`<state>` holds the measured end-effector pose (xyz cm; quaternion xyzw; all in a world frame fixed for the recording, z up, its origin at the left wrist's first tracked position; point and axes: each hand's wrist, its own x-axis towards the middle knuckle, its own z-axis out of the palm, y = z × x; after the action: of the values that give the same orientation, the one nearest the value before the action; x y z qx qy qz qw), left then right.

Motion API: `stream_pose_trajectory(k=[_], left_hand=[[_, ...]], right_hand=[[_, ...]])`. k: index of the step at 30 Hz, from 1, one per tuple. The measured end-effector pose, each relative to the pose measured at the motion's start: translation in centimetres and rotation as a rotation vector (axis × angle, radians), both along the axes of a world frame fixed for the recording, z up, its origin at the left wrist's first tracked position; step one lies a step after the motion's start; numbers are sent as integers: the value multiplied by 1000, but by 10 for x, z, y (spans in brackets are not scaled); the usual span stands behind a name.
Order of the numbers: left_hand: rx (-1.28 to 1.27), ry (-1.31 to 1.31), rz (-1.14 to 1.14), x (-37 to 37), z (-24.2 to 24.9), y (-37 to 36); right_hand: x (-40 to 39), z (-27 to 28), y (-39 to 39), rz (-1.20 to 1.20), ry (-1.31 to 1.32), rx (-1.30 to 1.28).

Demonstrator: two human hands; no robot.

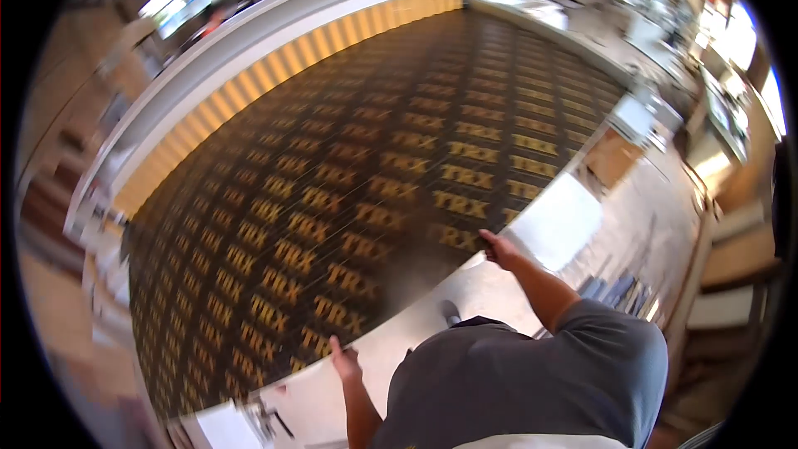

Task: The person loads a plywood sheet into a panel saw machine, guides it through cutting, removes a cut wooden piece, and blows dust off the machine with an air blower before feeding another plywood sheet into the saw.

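Observation:
A large dark brown sheet, which looks like a film-faced plywood panel (349, 214), spreads out in front of me with yellow "TRX" lettering printed across it in rows. At its near edge, my left hand (346, 361) grips the sheet, thumb up on the printed face and the other fingers partly hidden. Farther right along that same edge, my right hand (499, 250) is closed on the sheet in a similar way, its thumb on top. A blurred greyish patch lies on the printed face between the hands.
A long white rail (274, 4) with a yellow-striped side (274, 71) runs behind the sheet's far edge. A white panel (555, 223) lies right of my right hand, near dark strips (619, 295) on the floor. Wooden boards (736, 258) stand at the far right.

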<state>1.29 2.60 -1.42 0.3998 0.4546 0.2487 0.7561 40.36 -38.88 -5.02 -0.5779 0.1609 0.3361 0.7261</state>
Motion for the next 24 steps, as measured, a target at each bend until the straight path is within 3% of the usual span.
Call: stream_pose_trajectory(k=[1,2,4,10,24], left_hand=[[7,-7,-5,-3,-7,2],[-2,-3,22,0,-6,1],[-49,-45,35,-2,-18,6],[-41,-56,28,-2,-21,8],[-44,-85,2,-3,-13,4]], right_hand=[[-10,24,6,-34,-12,-24],[-6,10,6,-33,-34,-120],[-15,37,7,-12,-41,17],[-24,68,13,-32,-74,64],[-22,59,13,-39,-51,116]])
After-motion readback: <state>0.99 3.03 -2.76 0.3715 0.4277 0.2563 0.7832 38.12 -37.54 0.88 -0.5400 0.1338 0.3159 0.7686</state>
